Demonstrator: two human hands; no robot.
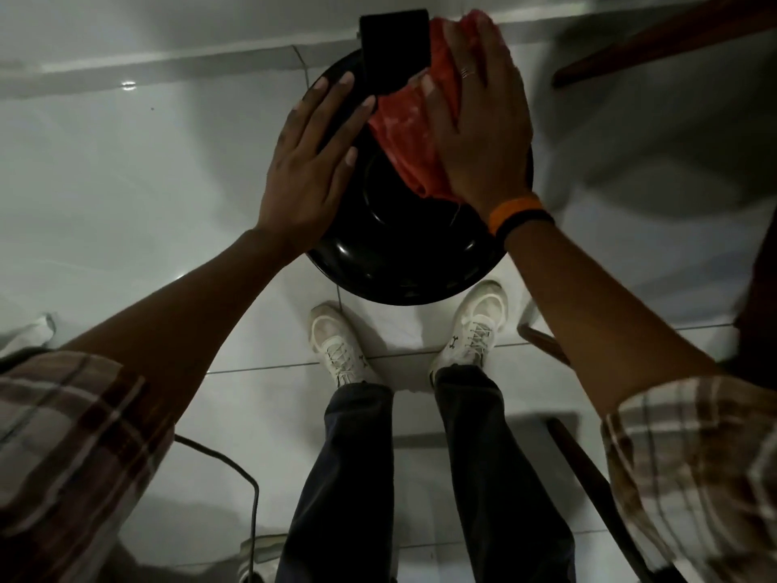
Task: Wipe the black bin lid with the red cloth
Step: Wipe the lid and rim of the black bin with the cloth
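Note:
A round, glossy black bin lid (403,250) lies below me, above my two white shoes. At its far side stands a black rectangular hinge block (395,48). The red cloth (410,136) is spread over the lid's right half. My right hand (479,124) lies flat on the cloth, palm down, pressing it to the lid; it wears a ring and an orange and a black wristband. My left hand (311,162) rests flat on the lid's left rim, fingers spread and reaching toward the hinge block, holding nothing.
White glossy floor tiles (147,195) surround the bin, with a wall base along the top. Dark wooden furniture legs (656,44) stand at the upper right and lower right. A dark cable (248,490) runs over the floor at the lower left.

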